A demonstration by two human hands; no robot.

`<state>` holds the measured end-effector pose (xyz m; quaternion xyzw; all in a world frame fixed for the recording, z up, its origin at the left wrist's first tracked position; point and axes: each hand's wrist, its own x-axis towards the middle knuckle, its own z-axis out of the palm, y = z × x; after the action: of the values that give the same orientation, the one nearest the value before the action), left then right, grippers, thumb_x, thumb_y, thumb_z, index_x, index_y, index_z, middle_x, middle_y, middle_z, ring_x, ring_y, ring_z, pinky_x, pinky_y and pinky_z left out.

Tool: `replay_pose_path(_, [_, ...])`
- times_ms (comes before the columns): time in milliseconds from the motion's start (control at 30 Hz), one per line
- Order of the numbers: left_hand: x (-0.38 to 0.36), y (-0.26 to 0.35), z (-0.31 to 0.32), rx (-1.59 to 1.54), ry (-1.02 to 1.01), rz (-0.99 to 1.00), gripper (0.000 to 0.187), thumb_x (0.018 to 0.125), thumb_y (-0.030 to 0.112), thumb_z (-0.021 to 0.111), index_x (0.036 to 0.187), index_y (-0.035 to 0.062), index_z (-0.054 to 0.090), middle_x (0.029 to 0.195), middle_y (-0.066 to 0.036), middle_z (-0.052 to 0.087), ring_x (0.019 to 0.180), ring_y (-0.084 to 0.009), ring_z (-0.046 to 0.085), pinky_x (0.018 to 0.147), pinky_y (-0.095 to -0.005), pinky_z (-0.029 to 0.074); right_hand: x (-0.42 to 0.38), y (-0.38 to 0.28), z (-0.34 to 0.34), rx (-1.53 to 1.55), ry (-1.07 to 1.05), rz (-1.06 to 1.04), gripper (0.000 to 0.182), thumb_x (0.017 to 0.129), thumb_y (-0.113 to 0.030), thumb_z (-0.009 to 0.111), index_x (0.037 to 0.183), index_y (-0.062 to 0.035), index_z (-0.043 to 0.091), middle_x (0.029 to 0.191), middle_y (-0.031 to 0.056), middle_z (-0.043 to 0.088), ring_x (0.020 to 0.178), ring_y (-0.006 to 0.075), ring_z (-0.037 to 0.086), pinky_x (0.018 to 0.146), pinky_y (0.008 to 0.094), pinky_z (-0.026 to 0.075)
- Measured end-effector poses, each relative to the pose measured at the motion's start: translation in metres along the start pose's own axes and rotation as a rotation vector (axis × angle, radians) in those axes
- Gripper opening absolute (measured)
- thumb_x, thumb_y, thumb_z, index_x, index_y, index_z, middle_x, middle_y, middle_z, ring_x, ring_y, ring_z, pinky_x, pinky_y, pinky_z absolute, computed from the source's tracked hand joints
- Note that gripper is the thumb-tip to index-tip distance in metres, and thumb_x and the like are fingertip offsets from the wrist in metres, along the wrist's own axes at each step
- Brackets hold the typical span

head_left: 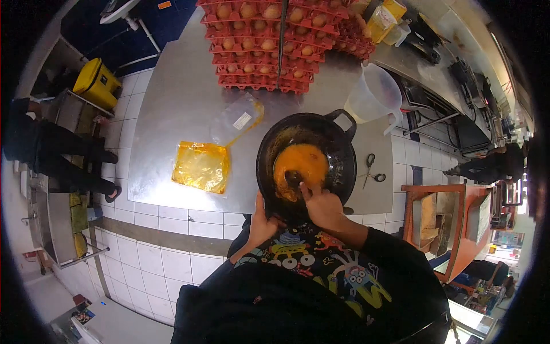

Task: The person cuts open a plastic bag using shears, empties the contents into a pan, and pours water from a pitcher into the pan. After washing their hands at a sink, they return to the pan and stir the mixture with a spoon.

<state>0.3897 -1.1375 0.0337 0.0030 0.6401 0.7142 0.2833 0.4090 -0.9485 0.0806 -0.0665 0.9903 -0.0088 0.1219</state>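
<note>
A black wok (266, 155) stands at the table's near edge, with orange liquid (309, 163) in it that looks like beaten egg. My right hand (326, 207) is closed over the wok's near side around a spoon (294, 177), whose dark rounded head dips into the liquid. Most of the spoon's handle is hidden under that hand. At the wok's near left rim, my left hand (263, 223) grips the wok, thumb up along its outside; the other fingers are partly hidden. Scissors (373, 172) with black handles lie right of the wok.
Red trays of eggs (258, 43) are stacked high at the back of the steel table (166, 109). A plastic jug (373, 94) stands back right. Yellow-smeared plastic bags (200, 166) lie to the left. People stand at far left (63, 146) and far right (492, 166).
</note>
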Motion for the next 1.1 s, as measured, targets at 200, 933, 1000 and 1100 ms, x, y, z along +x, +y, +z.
replay_pose_path(200, [0.000,0.003,0.002,-0.292,0.039,-0.075,0.085,0.068,-0.019,0.036,0.141,0.0160,0.011,0.110,-0.016,0.054,0.077,-0.0214,0.061,0.059,-0.0263,0.053,0.016,0.033,-0.020,0.158,-0.052,0.093,0.048,0.077,-0.009,0.052,0.124,-0.0193,0.054,0.087,0.0159,0.056,0.066,0.0317,0.061,0.058,0.0400,0.051])
replay_pose_path(933, [-0.003,0.005,-0.005,-0.157,0.001,-0.170,0.088,0.069,-0.016,0.036,0.142,0.0215,0.005,0.108,-0.019,0.055,0.069,-0.0204,0.062,0.055,-0.0250,0.050,0.057,0.061,0.004,0.956,-0.074,0.043,0.026,0.086,-0.014,0.051,0.109,-0.0150,0.064,0.092,0.0152,0.065,0.084,0.0309,0.063,0.076,0.0371,0.049])
replay_pose_path(1000, [-0.002,0.008,-0.003,-0.157,0.021,-0.105,0.086,0.070,-0.016,0.037,0.142,0.0210,0.005,0.103,-0.020,0.057,0.069,-0.0201,0.062,0.055,-0.0243,0.050,0.033,0.047,-0.029,0.719,-0.143,0.043,0.024,0.088,-0.017,0.049,0.105,-0.0158,0.066,0.094,0.0151,0.064,0.086,0.0316,0.062,0.077,0.0368,0.048])
replay_pose_path(1100, [0.000,0.002,-0.007,-0.230,-0.013,-0.103,0.084,0.071,-0.016,0.036,0.141,0.0200,0.006,0.104,-0.019,0.057,0.070,-0.0200,0.062,0.055,-0.0247,0.050,0.006,0.013,-0.034,0.415,-0.138,0.079,0.029,0.085,-0.012,0.051,0.111,-0.0186,0.063,0.083,0.0178,0.063,0.073,0.0321,0.062,0.066,0.0393,0.050])
